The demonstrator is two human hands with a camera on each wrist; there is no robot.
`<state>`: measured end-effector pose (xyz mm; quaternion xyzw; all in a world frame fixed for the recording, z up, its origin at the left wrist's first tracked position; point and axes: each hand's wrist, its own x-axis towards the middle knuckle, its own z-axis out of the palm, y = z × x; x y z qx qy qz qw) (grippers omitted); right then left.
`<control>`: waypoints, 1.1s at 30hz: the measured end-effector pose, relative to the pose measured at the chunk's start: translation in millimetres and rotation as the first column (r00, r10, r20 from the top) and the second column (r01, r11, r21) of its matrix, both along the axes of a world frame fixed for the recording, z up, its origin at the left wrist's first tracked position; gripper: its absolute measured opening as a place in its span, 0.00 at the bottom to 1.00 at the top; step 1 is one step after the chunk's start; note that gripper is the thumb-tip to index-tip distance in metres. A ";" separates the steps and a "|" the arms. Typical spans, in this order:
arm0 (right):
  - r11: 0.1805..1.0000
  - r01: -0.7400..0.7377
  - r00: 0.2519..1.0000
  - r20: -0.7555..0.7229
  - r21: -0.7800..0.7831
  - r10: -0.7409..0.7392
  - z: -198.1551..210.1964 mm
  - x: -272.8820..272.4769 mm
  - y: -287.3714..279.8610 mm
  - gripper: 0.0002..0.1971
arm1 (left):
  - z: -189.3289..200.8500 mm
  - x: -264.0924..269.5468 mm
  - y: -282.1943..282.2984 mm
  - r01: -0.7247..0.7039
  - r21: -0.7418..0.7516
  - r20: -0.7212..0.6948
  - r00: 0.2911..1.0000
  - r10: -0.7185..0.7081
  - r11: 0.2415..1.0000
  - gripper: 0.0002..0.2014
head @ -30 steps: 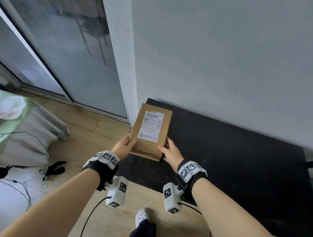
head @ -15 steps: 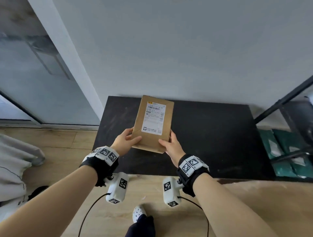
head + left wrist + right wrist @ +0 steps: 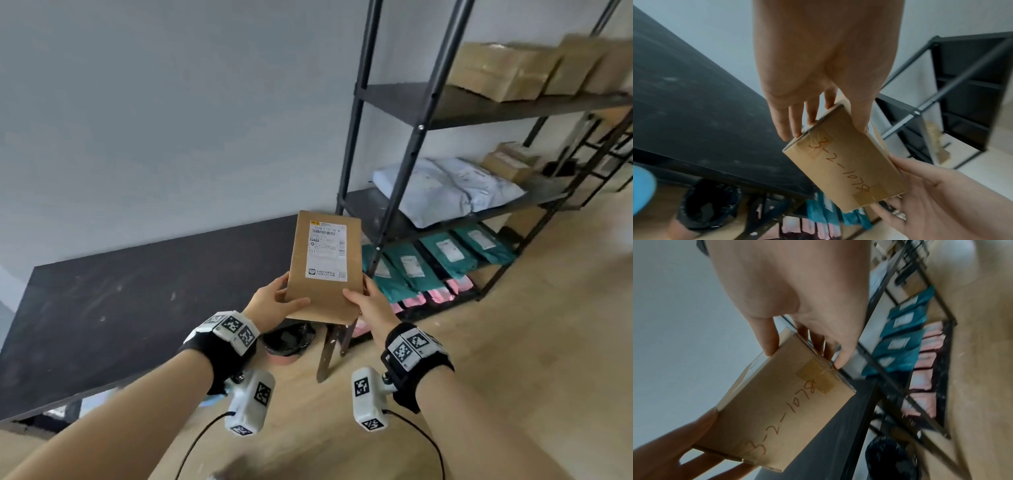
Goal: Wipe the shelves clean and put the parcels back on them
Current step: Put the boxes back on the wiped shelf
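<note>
A flat brown cardboard parcel is held in the air by both hands, in front of the person and above the right end of the black worktop, its white shipping label facing up. The left hand grips its lower left corner, thumb on top and fingers underneath; the right hand grips the lower right corner the same way. In the wrist views the near end of the parcel bears the handwritten red mark "3-2-1078" and strips of tape. At about 2 o'clock from the parcel stands a black metal shelf rack. Its upper shelf carries brown cardboard boxes, the middle one pale grey mailer bags with small brown boxes behind them, and the lowest one teal bags with pink packets along its front edge. A black bin sits on the wooden floor below the parcel, at 6 o'clock.
</note>
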<state>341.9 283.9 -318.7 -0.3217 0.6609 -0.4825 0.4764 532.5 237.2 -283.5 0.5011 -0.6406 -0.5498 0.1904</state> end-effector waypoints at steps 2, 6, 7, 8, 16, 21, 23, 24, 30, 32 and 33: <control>0.999 0.045 0.999 -0.001 -0.023 -0.045 19.6 -44.3 29.5 0.20 | 14.5 -45.9 18.0 0.086 -0.049 -0.010 0.996 -0.087 0.995 0.30; 0.985 0.156 0.987 -0.029 -0.078 -0.158 60.7 -122.3 72.6 0.16 | 47.1 -130.5 40.2 0.174 -0.134 -0.028 0.983 -0.179 0.976 0.33; 0.978 0.187 0.981 -0.030 -0.096 -0.191 72.4 -139.5 79.9 0.15 | 56.4 -149.7 43.1 0.197 -0.153 -0.029 0.979 -0.204 0.968 0.32; 0.970 0.213 0.975 -0.034 -0.116 -0.219 84.7 -156.4 85.8 0.15 | 66.4 -168.2 45.0 0.218 -0.170 -0.041 0.973 -0.227 0.961 0.31; 0.921 0.288 0.948 -0.059 -0.263 -0.314 177.9 -272.0 66.5 0.22 | 148.6 -287.1 17.3 0.192 -0.259 -0.171 0.955 -0.241 0.947 0.31; 0.911 0.249 0.956 -0.065 -0.329 -0.285 229.1 -327.0 14.7 0.18 | 195.5 -339.9 -23.2 0.102 -0.341 -0.188 0.967 -0.174 0.935 0.30; 0.914 0.225 0.964 -0.059 -0.339 -0.260 243.9 -345.2 -10.5 0.20 | 211.2 -356.3 -43.6 0.066 -0.362 -0.184 0.973 -0.140 0.930 0.27; 0.918 0.210 0.970 -0.043 -0.336 -0.238 250.1 -353.3 -23.1 0.21 | 218.7 -363.9 -54.4 0.047 -0.373 -0.179 0.976 -0.121 0.927 0.26; 0.936 0.125 0.992 0.040 -0.329 -0.119 265.6 -399.1 -96.6 0.17 | 240.8 -407.6 -115.5 -0.127 -0.344 -0.246 0.968 0.041 0.930 0.27; 0.945 0.086 0.996 0.018 -0.315 -0.084 264.9 -407.6 -117.8 0.17 | 238.7 -418.5 -130.4 -0.188 -0.340 -0.275 0.957 0.094 0.921 0.27; 0.949 0.062 0.998 0.006 -0.308 -0.064 264.7 -410.5 -127.4 0.17 | 237.6 -423.3 -136.2 -0.218 -0.336 -0.277 0.953 0.125 0.916 0.26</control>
